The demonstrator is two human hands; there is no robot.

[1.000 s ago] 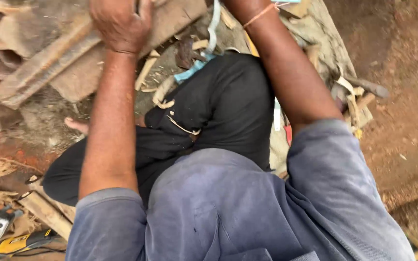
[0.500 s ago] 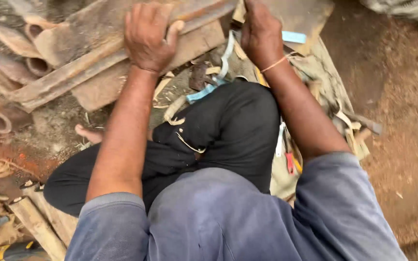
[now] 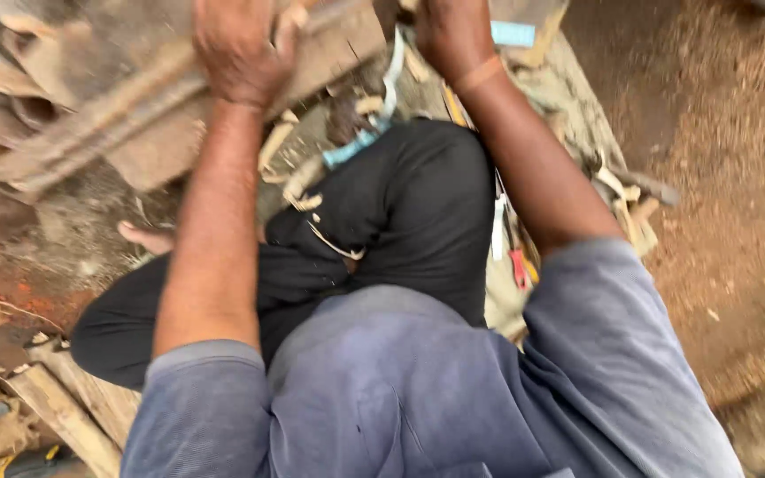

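I see my left hand (image 3: 239,49) closed over the top of a long wooden plank (image 3: 179,97), fingers curled down around its upper edge in a firm hold. The plank runs slantwise from the far middle of the ground down toward the left side, and it lies across a heap of curved bark pieces and offcuts (image 3: 11,80) at the far left. My right hand (image 3: 453,35) is up at the far edge of the view, beside a squared wooden block (image 3: 524,31) with a pale blue strip on it; the picture is blurred there and the fingers are cut off, so I cannot tell whether it grips anything. A thin orange band (image 3: 480,75) circles that wrist. Between my forearms sits my bent knee in black trousers (image 3: 400,221), with wood shavings (image 3: 303,177) scattered on the ground just beyond it. A red-handled tool (image 3: 519,265) lies just beside my right thigh on a worn cloth (image 3: 577,133). Bare reddish earth (image 3: 728,177) fills the right side.
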